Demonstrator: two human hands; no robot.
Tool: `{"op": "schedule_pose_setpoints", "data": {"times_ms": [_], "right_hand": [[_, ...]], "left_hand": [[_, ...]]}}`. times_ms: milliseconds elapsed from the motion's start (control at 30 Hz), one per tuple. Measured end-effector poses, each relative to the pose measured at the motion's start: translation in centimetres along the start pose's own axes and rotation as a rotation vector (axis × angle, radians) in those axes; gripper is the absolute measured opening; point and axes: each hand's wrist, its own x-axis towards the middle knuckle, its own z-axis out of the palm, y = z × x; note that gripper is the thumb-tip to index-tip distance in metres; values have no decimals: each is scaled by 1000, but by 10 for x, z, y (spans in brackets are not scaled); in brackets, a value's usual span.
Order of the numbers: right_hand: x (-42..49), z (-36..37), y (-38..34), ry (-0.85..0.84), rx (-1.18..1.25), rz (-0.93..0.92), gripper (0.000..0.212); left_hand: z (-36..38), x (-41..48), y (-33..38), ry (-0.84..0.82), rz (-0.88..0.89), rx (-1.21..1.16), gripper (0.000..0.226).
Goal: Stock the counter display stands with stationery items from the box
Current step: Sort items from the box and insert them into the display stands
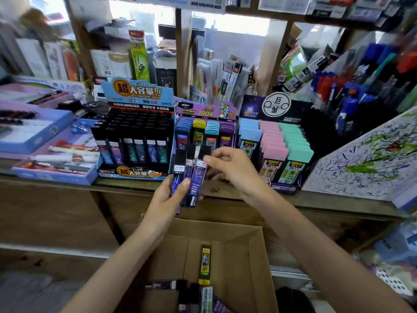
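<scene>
Left hand (pixel 167 201) grips a fan of slim purple lead cases with black caps (pixel 180 175), upright, over the near edge of the wooden counter (pixel 316 198). Right hand (pixel 232 169), fingers curled, pinches the cap of the rightmost case.

On the counter behind:
- blue display stand of black cases (pixel 135 136), left
- purple display stand (pixel 204 128), middle, partly hidden by the held cases
- dark display stand of pastel cases (pixel 276 145), right

Open brown cardboard box (pixel 243 256) below, near; yellow case (pixel 205 264) and others loose inside. Scribbled white sheet (pixel 365 159) far right.
</scene>
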Motion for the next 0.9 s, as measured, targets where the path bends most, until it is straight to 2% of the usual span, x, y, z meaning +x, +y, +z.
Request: {"op": "schedule_pose_setpoints", "data": {"times_ms": [133, 233, 300, 367, 467, 600, 733, 900], "right_hand": [[21, -4, -16, 114, 91, -65, 6], [38, -14, -29, 259, -60, -194, 6], [46, -22, -36, 327, -230, -265, 10], [51, -27, -40, 348, -296, -275, 16], [54, -19, -41, 302, -224, -239, 15], [54, 21, -38, 141, -57, -213, 20], [59, 72, -35, 64, -113, -270, 21], [67, 117, -40, 75, -196, -357, 12]], "left_hand": [[-28, 0, 0, 86, -32, -62, 35], [-44, 0, 3, 111, -43, -107, 43], [-50, 1, 6, 116, -31, -99, 39], [-55, 3, 8, 130, -17, -80, 31], [-61, 5, 8, 155, 5, -63, 28], [-73, 5, 3, 226, 8, -85, 20], [-92, 1, -6, 315, -9, -87, 17], [-118, -8, -15, 384, -33, -63, 24]]}}
